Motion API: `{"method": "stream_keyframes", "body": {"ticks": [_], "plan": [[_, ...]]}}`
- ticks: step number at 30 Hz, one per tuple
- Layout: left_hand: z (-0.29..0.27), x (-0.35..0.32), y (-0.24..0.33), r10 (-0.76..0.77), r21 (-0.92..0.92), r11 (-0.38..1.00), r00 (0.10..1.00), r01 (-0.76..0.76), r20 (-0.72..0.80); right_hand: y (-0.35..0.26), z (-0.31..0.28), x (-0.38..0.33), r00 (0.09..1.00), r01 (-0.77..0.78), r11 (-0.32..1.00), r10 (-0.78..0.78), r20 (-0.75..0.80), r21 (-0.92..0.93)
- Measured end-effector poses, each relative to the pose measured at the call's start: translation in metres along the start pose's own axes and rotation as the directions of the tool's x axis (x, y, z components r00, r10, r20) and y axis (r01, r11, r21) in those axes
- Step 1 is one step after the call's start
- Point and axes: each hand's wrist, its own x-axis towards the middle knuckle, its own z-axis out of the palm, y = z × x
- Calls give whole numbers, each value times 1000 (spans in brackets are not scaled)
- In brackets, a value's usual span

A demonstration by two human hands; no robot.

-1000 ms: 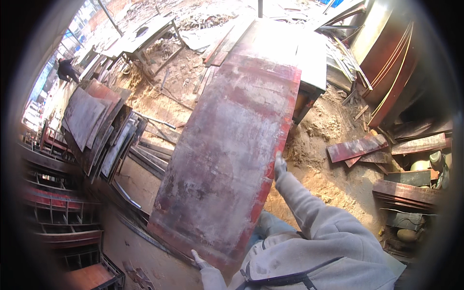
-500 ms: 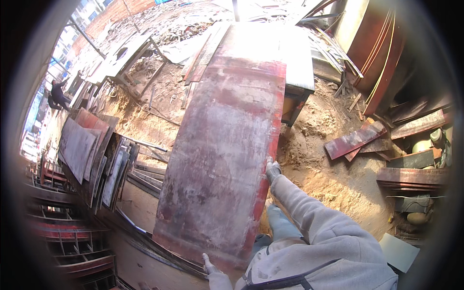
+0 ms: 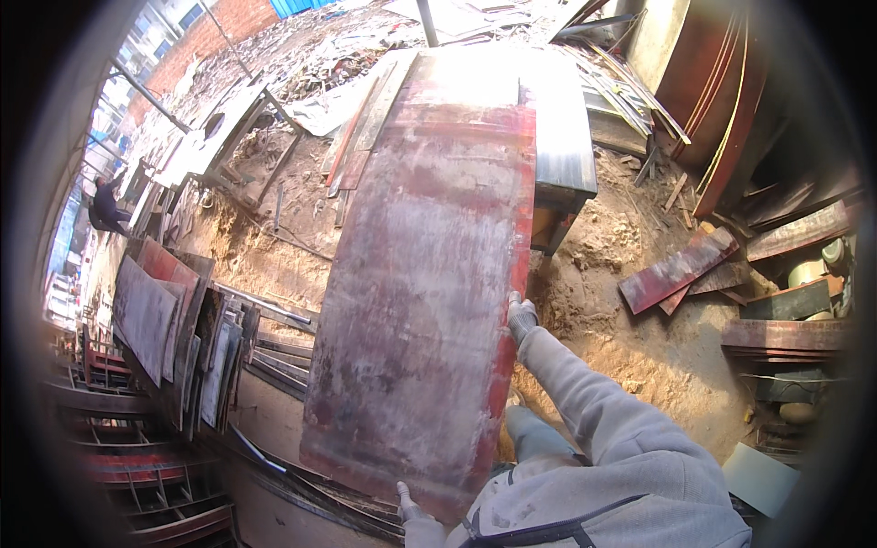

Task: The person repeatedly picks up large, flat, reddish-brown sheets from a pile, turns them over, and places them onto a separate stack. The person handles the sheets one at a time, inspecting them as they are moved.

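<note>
A long plywood sheet (image 3: pixel 411 274), reddish brown and scuffed grey with red edges, stretches from in front of me toward the far table (image 3: pixel 566 164). Its far end overlaps the tabletop, where glare blurs the outline. At the near short edge, my gloved left hand (image 3: pixel 406 502) is closed, thumb on top and fingers hidden underneath. My gloved right hand (image 3: pixel 523 317) grips the long right edge about midway, also with its thumb over the top face.
Panels lean in a stack (image 3: pixel 164 310) at the left, beside rusty metal frames (image 3: pixel 155 466). Loose boards (image 3: pixel 676 269) lie on the sandy ground (image 3: pixel 658 365) at right. A wooden stand (image 3: pixel 247 137) is at the far left, with another person (image 3: pixel 107 203) beyond.
The sheet and both hands sit slightly farther right at the near end, while the whole view has shifted a little. Both hands keep their hold.
</note>
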Motion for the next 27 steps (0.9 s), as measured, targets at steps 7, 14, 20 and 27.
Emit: {"method": "stream_keyframes", "body": {"ticks": [7, 14, 20, 27], "plan": [[72, 2, 28, -128, -6, 992, 992, 128, 3, -52, 0, 66, 999, 41, 999, -41, -9, 4], [182, -56, 61, 77, -155, 985, 997, -75, 7, -135, -3, 120, 998, 53, 999, -53, -25, -6], [241, -58, 83, -36, -113, 992, 991, 51, 126, -173, -9, 167, 998, 40, 994, -45, 47, 97], [275, -88, 103, -51, -119, 983, 830, 141, 555, -65, -25, 169, 972, 149, 873, -216, -94, -465]]}}
